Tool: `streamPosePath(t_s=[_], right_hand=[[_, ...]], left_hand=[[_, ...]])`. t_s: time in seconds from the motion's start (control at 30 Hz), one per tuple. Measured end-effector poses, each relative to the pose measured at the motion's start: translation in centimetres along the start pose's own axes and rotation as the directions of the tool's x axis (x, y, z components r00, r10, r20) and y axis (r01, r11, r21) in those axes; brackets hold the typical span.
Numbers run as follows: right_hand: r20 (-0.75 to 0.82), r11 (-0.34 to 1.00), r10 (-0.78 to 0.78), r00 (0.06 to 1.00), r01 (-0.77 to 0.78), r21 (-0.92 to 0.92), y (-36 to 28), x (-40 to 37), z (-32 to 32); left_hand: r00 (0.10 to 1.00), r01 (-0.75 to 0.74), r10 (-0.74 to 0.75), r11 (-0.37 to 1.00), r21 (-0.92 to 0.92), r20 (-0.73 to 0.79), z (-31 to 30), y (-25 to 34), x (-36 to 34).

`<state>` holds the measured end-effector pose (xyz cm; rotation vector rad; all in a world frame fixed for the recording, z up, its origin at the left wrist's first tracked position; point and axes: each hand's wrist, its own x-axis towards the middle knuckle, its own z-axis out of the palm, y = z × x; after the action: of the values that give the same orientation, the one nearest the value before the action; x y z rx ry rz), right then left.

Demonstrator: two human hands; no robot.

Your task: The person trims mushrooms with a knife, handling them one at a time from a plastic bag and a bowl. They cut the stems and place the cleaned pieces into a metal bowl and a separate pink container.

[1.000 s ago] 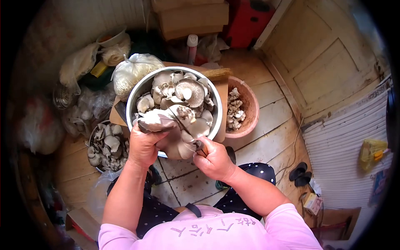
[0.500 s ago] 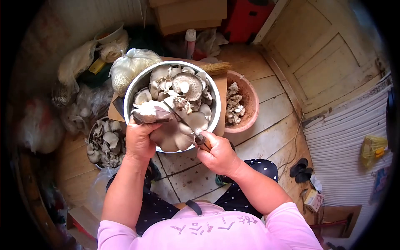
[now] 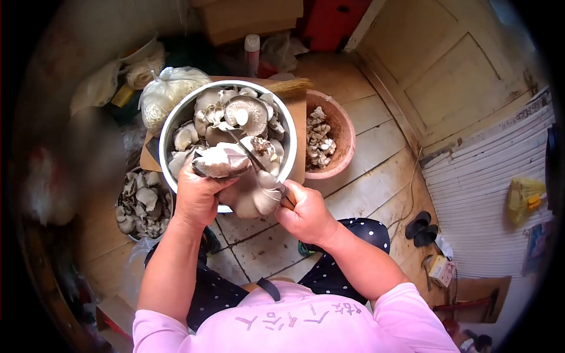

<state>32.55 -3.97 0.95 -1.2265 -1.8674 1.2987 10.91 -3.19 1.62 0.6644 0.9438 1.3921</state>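
My left hand (image 3: 199, 194) is closed around an oyster mushroom cluster (image 3: 222, 160), its pale cut base turned up, over the near part of a white-rimmed basin (image 3: 292, 144). In my right hand (image 3: 307, 215) is a knife (image 3: 252, 156) with a wooden handle. Its dark blade slants up and left across the mushrooms beside the cluster, and a smooth grey cap (image 3: 266, 199) covers part of it near the handle. Several more oyster mushrooms (image 3: 246, 115) fill the basin, one lying gills up.
To the right, a pink basin (image 3: 344, 138) contains mushroom pieces (image 3: 319, 141). A bowl of mushrooms (image 3: 144, 203) sits on the floor at left. Behind the main basin are a knotted plastic bag (image 3: 170, 97), a straw brush (image 3: 288, 87) and a spray can (image 3: 252, 53). Black slippers (image 3: 422, 228) lie at right.
The view has shifted, so the basins appear farther left. The mushrooms below the left hand's cluster have tilted right, and their caps now cover the lower blade. Both hands keep their hold.
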Motion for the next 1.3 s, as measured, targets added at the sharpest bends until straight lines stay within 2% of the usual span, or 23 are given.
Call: streamPosePath(t_s=[0.17, 0.33, 0.47, 0.53, 0.77, 0.83, 0.93, 1.0, 1.13, 1.3], right_hand=[[-0.001, 0.997, 0.020, 1.000, -0.020, -0.068, -0.7, -0.2, -1.2], [-0.058, 0.999, 0.002, 0.998, -0.004, -0.037, 0.7, -1.0, -1.0], [-0.060, 0.999, 0.033, 0.998, -0.036, -0.040, 0.8, -1.3, -1.8], [-0.054, 0.997, 0.038, 0.998, -0.042, -0.069, 1.0, -1.2, -2.2], [-0.071, 0.998, 0.043, 0.997, -0.046, -0.045, 1.4, -0.1, -3.1], [-0.067, 0.997, 0.044, 0.997, -0.048, -0.065, 1.7, -0.2, -3.3], [-0.078, 0.996, 0.044, 0.996, -0.050, -0.072, 1.8, -0.8, -3.3], [-0.046, 0.983, 0.130, 0.990, -0.135, -0.127, 1.6, -1.6, -3.6], [-0.045, 0.982, 0.171, 0.984, -0.174, -0.071, 1.9, -2.3, -3.7], [-0.109, 0.998, 0.022, 0.994, -0.029, -0.061, 3.3, -1.2, -3.1]], left_hand=[[0.999, -0.010, 0.008, 0.997, -0.078, -0.034, 0.3, -1.1, 0.3], [0.999, -0.037, 0.030, 0.980, -0.196, -0.041, 0.2, -1.2, 0.8], [0.998, 0.047, -0.052, 0.987, -0.154, -0.030, 1.6, -1.0, 0.9], [0.996, 0.082, -0.085, 0.994, -0.069, -0.034, 2.3, -1.2, 0.9], [0.987, 0.145, -0.150, 0.986, -0.080, -0.054, 3.7, -2.4, 1.4], [0.987, 0.146, -0.152, 0.985, -0.092, -0.059, 3.8, -2.4, 1.5], [0.995, 0.064, -0.076, 0.984, -0.168, -0.063, 3.0, -2.7, 1.9], [0.995, 0.050, -0.066, 0.978, -0.204, -0.071, 2.5, -2.3, 2.2], [0.992, 0.125, -0.126, 0.989, -0.076, -0.009, 3.5, -1.6, 1.9], [0.983, 0.182, -0.182, 0.983, 0.011, 0.017, 4.4, -3.4, 0.9]])
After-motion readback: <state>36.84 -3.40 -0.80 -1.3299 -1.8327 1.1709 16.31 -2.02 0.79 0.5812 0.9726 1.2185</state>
